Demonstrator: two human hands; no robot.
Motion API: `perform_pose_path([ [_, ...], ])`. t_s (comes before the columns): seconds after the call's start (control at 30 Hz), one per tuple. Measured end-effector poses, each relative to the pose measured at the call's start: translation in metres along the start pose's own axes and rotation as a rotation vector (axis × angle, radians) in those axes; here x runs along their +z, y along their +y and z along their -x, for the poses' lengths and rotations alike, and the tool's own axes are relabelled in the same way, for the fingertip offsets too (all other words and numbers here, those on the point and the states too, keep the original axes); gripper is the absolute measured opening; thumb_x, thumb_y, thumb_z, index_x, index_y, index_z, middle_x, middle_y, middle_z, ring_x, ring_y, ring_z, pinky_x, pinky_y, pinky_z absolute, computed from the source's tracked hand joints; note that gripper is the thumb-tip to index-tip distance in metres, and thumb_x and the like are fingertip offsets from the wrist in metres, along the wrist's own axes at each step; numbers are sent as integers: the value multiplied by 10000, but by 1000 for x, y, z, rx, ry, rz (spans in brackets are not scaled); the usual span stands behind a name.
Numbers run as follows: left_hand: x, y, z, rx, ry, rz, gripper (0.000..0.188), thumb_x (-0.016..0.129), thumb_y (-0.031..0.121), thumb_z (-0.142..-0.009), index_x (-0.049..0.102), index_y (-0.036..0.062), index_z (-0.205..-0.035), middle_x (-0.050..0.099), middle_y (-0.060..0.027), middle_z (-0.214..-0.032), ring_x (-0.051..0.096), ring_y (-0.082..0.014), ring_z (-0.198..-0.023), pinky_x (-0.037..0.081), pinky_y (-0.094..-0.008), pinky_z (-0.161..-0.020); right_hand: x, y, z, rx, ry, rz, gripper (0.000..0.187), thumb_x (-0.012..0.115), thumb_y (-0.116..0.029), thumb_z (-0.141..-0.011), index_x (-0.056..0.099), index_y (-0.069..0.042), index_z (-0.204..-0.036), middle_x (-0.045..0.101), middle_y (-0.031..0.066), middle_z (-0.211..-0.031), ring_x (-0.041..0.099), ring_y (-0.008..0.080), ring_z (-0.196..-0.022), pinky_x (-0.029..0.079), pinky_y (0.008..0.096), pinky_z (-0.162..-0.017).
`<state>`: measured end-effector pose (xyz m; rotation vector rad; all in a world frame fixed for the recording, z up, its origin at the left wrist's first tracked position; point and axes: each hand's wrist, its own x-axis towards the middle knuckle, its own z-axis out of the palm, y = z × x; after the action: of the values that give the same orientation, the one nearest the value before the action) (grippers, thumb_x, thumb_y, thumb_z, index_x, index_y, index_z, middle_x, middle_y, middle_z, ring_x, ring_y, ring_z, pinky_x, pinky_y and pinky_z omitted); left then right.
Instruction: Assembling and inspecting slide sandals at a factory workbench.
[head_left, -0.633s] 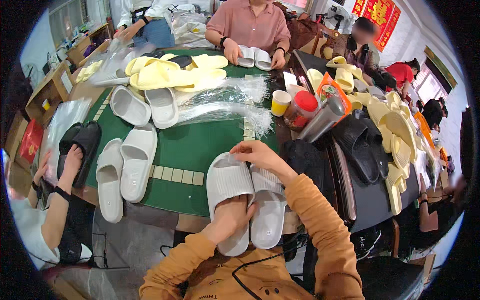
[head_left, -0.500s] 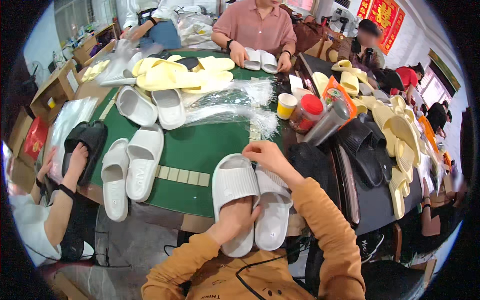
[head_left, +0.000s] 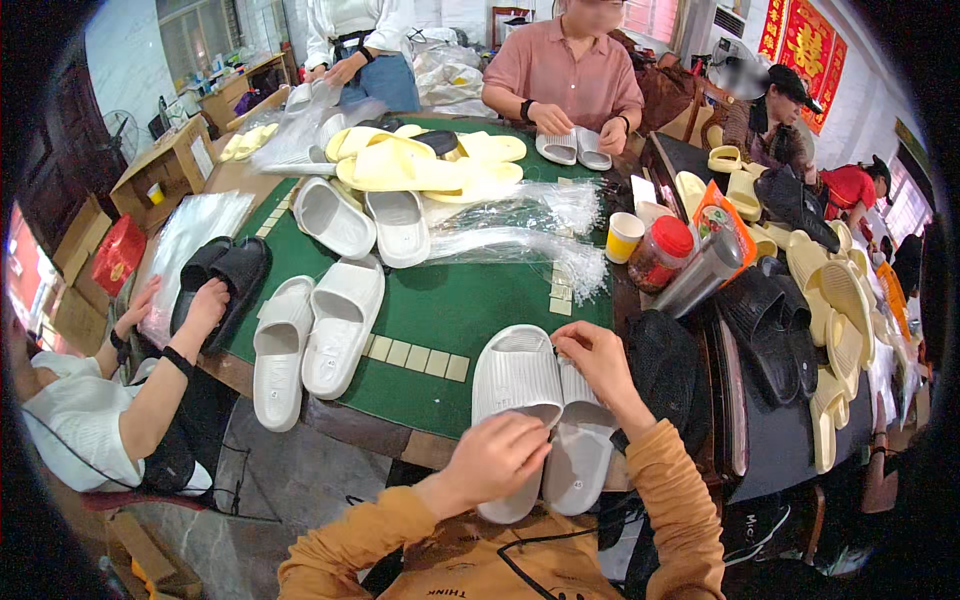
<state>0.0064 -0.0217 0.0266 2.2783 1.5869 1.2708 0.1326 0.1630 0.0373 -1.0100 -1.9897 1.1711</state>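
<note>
A pair of light grey slide slippers sits side by side at the near edge of the green table, toes pointing away from me. My left hand (head_left: 497, 462) is over the left slipper (head_left: 513, 385), outside its foot opening, fingers drawn together. At the toe end, between the two, the fingertips of my right hand (head_left: 597, 368) are pinched by the strap of the right slipper (head_left: 577, 475). Whatever either hand pinches is too small to make out. Clear thin plastic strands (head_left: 500, 243) lie in bundles farther off.
Another grey slipper pair (head_left: 340, 325) lies left, with yellow slippers (head_left: 400, 172) beyond. A paper cup (head_left: 624, 238), red-lidded jar (head_left: 662, 252) and metal flask (head_left: 703, 272) stand right. Black slippers (head_left: 762, 330) lie farther right. A co-worker's hand (head_left: 207, 305) touches black slippers at left.
My left hand has come out of the left slipper's foot opening and is now above it, fingers together. My right hand stays at the toe end. The view has shifted, moving the scene rightward.
</note>
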Motion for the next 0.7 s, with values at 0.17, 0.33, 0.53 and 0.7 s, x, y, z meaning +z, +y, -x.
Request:
perform_pose_path([
  [0.17, -19, -26, -53, -170, 55, 133, 252, 628, 75, -871, 608, -17, -1105, 650, -178, -1086, 625, -366, -1004, 513, -407, -868, 8, 19, 1, 39, 21, -161, 125, 619, -58, -918, 698, 19, -978, 675, 24, -824, 596, 74, -734, 487, 225, -683],
  [0.33, 19, -76, -82, -185, -21, 157, 368, 586, 67, -895, 544, -1, -1254, 632, -214, -1156, 615, -382, -1041, 498, -399, -896, 13, 18, 6, -25, 41, -159, 115, 598, -28, -936, 675, 35, -994, 678, 33, -896, 604, 79, -782, 502, 224, -735],
  [0.53, 40, -86, -87, -364, -55, 359, 269, 602, 77, -905, 596, 19, -1167, 697, -175, -940, 687, -290, -853, 532, -368, -767, 18, 29, 5, -19, 118, -412, 90, 638, -56, -908, 671, 7, -963, 681, 26, -864, 611, 79, -777, 498, 243, -715],
  [0.7, 36, -84, -85, -485, 21, 417, 164, 624, 92, -912, 608, 5, -1050, 705, -139, -876, 690, -203, -790, 531, -330, -718, 11, 21, 8, 30, 69, -302, 96, 650, -50, -902, 673, 5, -977, 683, 24, -889, 620, 82, -791, 503, 239, -730],
])
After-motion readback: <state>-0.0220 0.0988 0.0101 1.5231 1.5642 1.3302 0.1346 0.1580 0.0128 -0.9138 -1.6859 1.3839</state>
